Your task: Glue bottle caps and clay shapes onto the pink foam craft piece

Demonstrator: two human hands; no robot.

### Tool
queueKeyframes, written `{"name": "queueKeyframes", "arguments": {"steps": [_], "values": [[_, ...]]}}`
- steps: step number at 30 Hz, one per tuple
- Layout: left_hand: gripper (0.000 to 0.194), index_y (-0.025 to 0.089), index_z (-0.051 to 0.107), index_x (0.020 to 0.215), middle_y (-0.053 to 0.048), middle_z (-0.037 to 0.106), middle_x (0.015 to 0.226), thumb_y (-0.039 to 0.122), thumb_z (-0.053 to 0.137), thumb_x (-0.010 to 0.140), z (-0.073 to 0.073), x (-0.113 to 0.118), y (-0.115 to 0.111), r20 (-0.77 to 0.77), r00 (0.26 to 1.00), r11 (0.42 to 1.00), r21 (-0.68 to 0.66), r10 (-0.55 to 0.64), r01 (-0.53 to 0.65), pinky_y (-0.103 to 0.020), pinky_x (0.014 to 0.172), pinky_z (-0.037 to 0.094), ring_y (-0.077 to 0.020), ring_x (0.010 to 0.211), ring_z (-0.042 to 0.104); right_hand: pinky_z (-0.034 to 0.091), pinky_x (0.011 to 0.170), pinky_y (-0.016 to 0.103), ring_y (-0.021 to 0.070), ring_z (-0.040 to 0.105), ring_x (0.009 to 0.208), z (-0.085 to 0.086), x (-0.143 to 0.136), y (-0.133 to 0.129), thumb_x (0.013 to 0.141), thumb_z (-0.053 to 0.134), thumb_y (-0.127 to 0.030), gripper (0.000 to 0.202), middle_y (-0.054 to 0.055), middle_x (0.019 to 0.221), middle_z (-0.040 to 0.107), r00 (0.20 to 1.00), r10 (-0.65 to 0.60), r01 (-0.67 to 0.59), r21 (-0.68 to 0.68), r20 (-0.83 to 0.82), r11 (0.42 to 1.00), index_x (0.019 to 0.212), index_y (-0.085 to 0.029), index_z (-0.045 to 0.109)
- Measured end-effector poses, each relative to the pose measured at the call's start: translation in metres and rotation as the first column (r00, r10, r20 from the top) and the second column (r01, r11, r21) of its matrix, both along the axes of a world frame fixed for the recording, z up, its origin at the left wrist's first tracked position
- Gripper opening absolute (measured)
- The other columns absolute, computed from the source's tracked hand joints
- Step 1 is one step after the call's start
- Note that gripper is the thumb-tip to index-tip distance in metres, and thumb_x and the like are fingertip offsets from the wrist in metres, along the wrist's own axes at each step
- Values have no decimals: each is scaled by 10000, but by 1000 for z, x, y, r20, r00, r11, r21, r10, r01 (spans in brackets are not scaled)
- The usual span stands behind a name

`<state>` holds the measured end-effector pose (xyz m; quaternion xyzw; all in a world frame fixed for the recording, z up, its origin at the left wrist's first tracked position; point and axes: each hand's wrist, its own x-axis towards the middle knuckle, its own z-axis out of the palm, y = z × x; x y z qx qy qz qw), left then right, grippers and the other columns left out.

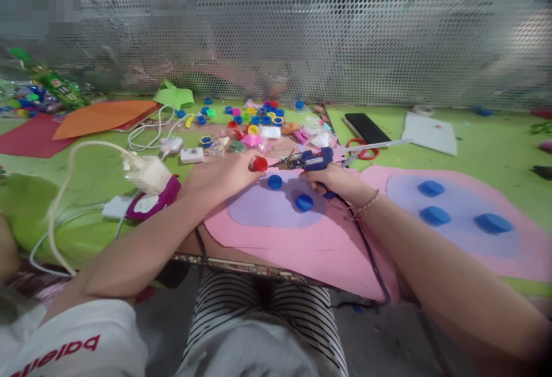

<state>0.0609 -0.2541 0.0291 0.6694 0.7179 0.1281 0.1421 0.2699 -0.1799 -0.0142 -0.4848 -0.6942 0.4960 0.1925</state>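
Note:
Between the fingers of my left hand point(241, 169) is a red bottle cap point(260, 164), held above the paper. My right hand point(331, 180) grips a blue hot glue gun point(317, 159) with a clear glue stick point(390, 144) jutting from its back. The gun's nozzle points left, close to the red cap; whether they touch I cannot tell. Below them lies a purple paper shape point(267, 213) on a larger pink paper point(241, 238). Two blue bottle caps, one nearer the back point(275, 182) and one nearer me point(304, 202), sit on the purple paper.
At right, a similar pink and purple paper piece point(405, 222) bears three blue caps. Loose caps and scraps lie along the back. Red-handled scissors point(364, 152), a black phone point(366, 129) and a power strip point(155, 199) with cables surround the work. The gun's black cord point(366, 239) hangs over the front edge.

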Motion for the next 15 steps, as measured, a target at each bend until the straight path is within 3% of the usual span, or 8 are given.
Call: {"name": "queueKeyframes", "arguments": {"steps": [10,15], "values": [[377,296,583,1081,-54,657,887,463,553,744,-4,-2,1,-11,1000,1000,4,9,-9,-318,625,396,-214,743,592,307,401,229,74,394,348,-2,1,1,651,590,-267,260,-37,376,434,1000,24,-24,4,4,1000,446,-175,459],[301,251,596,1012,-51,646,841,404,552,756,0,1,0,15,1000,1000,6,-28,28,-302,637,397,-196,750,587,308,394,226,76,392,345,4,-1,-3,641,587,-248,252,-39,361,426,1000,-5,5,-9,18,1000,439,-179,451]]}}
